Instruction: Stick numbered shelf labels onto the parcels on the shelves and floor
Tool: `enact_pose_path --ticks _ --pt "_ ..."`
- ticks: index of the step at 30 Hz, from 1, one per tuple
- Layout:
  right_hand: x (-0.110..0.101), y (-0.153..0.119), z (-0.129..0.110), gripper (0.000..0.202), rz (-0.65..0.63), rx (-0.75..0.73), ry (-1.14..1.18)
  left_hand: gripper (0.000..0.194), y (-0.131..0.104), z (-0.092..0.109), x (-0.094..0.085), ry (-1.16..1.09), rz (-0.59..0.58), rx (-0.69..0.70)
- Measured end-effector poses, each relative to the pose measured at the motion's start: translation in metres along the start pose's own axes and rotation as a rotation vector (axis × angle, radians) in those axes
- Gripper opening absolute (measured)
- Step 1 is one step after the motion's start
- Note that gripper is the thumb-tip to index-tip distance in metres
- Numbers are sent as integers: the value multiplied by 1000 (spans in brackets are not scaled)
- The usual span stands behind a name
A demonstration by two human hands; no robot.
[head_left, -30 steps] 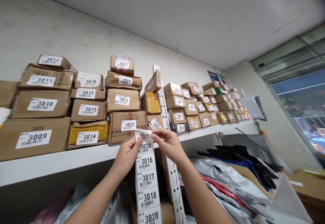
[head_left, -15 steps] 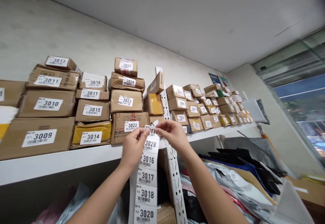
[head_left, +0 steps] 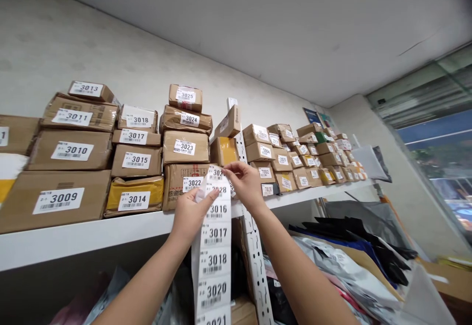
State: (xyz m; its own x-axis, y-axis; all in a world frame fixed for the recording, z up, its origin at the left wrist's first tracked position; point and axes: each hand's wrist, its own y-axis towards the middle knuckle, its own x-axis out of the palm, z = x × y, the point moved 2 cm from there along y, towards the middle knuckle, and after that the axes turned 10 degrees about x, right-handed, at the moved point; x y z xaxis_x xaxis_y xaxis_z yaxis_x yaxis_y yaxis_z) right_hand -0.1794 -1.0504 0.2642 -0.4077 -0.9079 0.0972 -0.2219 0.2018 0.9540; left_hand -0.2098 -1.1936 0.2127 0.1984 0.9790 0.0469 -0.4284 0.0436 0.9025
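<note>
Labels hang in one long strip [head_left: 215, 246] before you, six numbers readable on it from 3028 down to 3021. Your left hand [head_left: 190, 213] pinches the strip's left edge near the top; your right hand [head_left: 244, 182] grips the topmost label [head_left: 215, 172] between fingertips, held up in front of box 3022 [head_left: 184, 183]. Brown boxes fill the white shelf [head_left: 92, 229] to its front edge, stacked up to four high. Beyond the upright post [head_left: 258, 266], mailer bags [head_left: 342, 261] pile up. A window [head_left: 438, 162] lies right.

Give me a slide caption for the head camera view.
Both hands hold a label strip before shelved boxes.
</note>
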Motion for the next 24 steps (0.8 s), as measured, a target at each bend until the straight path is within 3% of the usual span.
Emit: enact_pose_path --ticks 5,9,14,18,20,22,24 --pt "-1 47 18 15 286 44 -148 38 -5 5 -4 60 45 33" --pt "-1 60 19 10 267 47 -326 40 -8 4 -10 0 19 27" --pt "3 56 -1 13 316 -39 -689 41 -10 6 -15 3 21 45" --pt "11 65 -5 9 97 -140 -693 41 -9 12 -14 16 23 69" --pt "10 67 -5 16 38 -115 -638 39 -10 15 -13 14 27 68" --pt "3 60 -9 28 80 -74 -525 39 -10 17 -14 1 28 71" --pt "-3 45 -16 33 -52 6 -315 39 -10 18 -16 -6 17 97"
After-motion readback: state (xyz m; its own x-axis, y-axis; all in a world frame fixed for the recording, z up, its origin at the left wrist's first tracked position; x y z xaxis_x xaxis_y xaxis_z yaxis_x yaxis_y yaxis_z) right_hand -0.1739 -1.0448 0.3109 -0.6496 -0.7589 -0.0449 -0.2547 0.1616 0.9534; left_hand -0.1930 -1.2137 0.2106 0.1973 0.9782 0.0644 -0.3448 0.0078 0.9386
